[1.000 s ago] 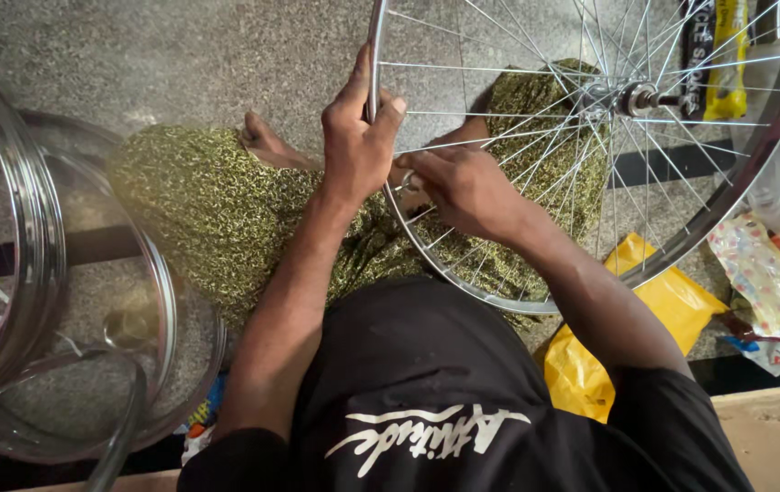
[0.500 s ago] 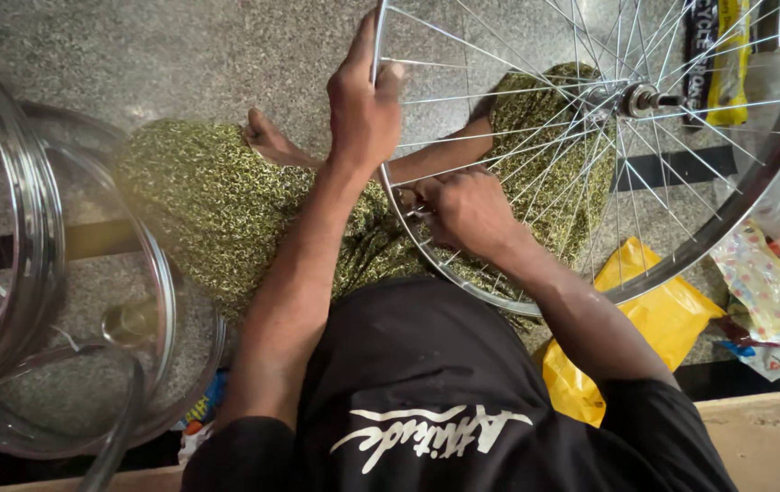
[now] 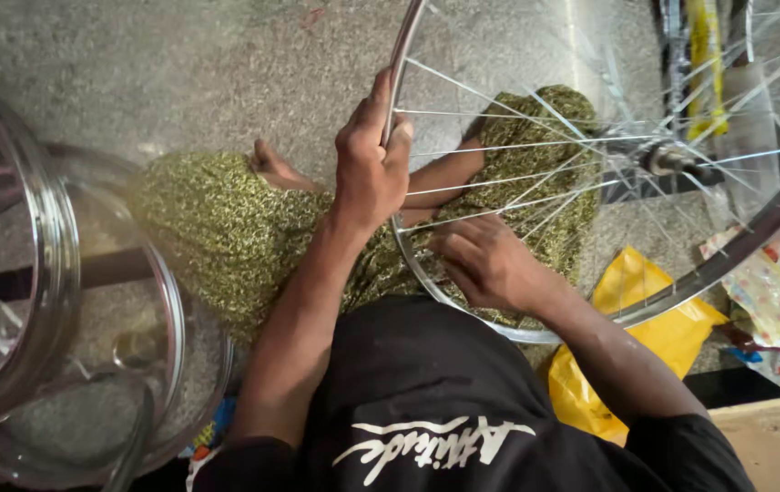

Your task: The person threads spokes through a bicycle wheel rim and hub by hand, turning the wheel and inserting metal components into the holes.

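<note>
The person sits cross-legged on the grey speckled stone floor (image 3: 180, 73), in a black shirt with white lettering (image 3: 426, 401) and olive-green patterned trousers (image 3: 217, 228), and one bare foot (image 3: 271, 169) shows at about 11 o'clock from the knees. In front of the person, from the centre of the view to 2 o'clock, stands a large silver bicycle wheel with thin steel spokes (image 3: 535, 333), and its metal hub (image 3: 667, 159) is at 2 o'clock. The left hand (image 3: 370, 169) is at the 12 o'clock side of the lap; its fingers are closed around the left part of the shiny rim, with the thumb pressed along the metal. The right hand (image 3: 490, 264) is lower, near the centre, at the bottom arc of the same rim; its fingers are curled inward at the place where the spokes meet the rim, touching it, but I cannot tell if they pinch something small there. At 9 o'clock several bare chrome wheel rims (image 3: 53, 273) lean in a stack, well apart from the hands. At 4 o'clock a crumpled yellow plastic bag (image 3: 645, 337) lies just beside the right forearm, partly under the wheel, and at 3 o'clock some colourful printed packets (image 3: 763, 287) lie near it. At 1 o'clock a yellow and black upright object (image 3: 704, 55) is seen behind the spokes.
</note>
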